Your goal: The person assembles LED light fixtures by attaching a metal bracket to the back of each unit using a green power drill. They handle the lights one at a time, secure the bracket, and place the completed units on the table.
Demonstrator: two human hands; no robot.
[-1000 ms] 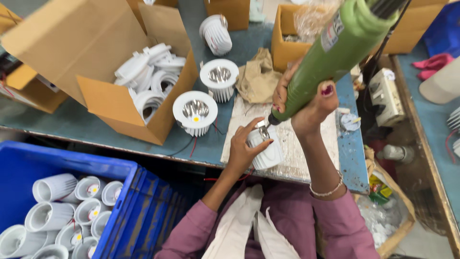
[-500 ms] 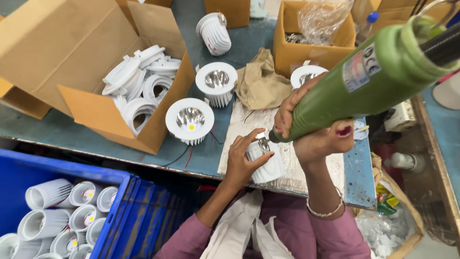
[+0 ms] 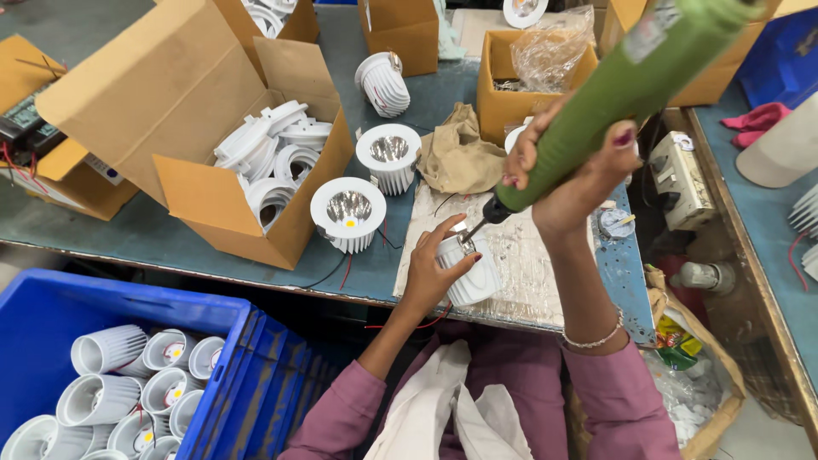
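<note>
My left hand (image 3: 432, 270) grips a white finned lamp housing (image 3: 474, 278) standing on a worn pad (image 3: 520, 255) at the table's front edge. My right hand (image 3: 573, 179) is wrapped around a long green electric screwdriver (image 3: 615, 95), held tilted, its dark tip (image 3: 474, 228) touching the top of the housing. Red and black wires trail from the housing under my left wrist.
Two white downlights (image 3: 348, 210) (image 3: 388, 154) stand left of the pad, beside an open cardboard box of white rings (image 3: 268, 167). A blue crate of white housings (image 3: 136, 388) sits low left. Crumpled brown cloth (image 3: 457, 152), more cardboard boxes (image 3: 511, 98) and a white switch box (image 3: 676, 175) are behind.
The view shifted slightly; the screwdriver stays upright-tilted on the housing, its tip still on top. My left hand keeps its hold on the housing.
</note>
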